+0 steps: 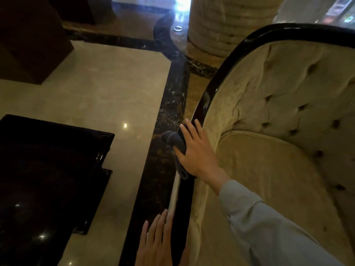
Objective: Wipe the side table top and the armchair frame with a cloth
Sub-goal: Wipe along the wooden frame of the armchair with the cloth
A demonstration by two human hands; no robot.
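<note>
A beige tufted armchair (278, 112) with a glossy black frame (207, 98) fills the right side. My right hand (196, 150) presses a dark grey cloth (173, 141) flat against the frame's left arm rail, fingers spread over it. My left hand (159, 240) rests lower on the same rail near the bottom edge, fingers extended, holding nothing. The black glossy side table (48, 179) stands at the lower left, apart from both hands.
The polished marble floor (96, 89) has a dark inlaid border between table and chair. A large ribbed stone column (226, 25) rises behind the chair. A dark wooden piece of furniture (28, 35) stands at the upper left.
</note>
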